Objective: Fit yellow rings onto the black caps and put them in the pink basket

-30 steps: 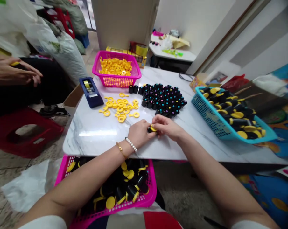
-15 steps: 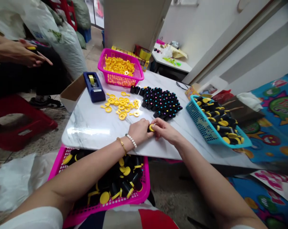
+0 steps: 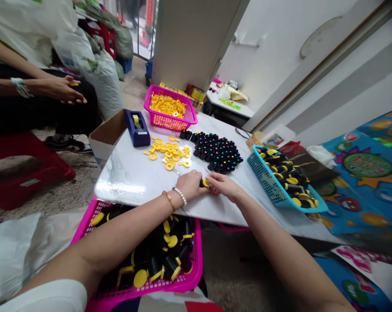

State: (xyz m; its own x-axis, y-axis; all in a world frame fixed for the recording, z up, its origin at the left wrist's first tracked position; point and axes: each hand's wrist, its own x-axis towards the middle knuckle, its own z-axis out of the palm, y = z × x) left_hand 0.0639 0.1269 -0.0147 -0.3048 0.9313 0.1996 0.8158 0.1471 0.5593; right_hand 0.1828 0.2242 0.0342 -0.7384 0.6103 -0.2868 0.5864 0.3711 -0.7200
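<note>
My left hand (image 3: 189, 185) and my right hand (image 3: 223, 186) meet over the near part of the white marble table (image 3: 131, 177). Together they pinch a small black tube with a yellow cap (image 3: 205, 183); the left grips the black body, the right's fingers press the yellow cap. Loose yellow caps (image 3: 168, 151) lie just beyond the left hand. A block of upright black tubes (image 3: 217, 151) stands beyond the right hand.
A pink basket of yellow caps (image 3: 170, 108) and a blue tape dispenser (image 3: 137, 127) sit at the far side. A blue basket (image 3: 273, 190) holds capped tubes at right. A pink basket (image 3: 144, 255) with capped tubes sits below the table edge. Another person's hand (image 3: 57, 89) is at left.
My hands have stayed together on the tube and cap. The view has tilted up and shifted, and the other person's hand now sits further right in the picture.
</note>
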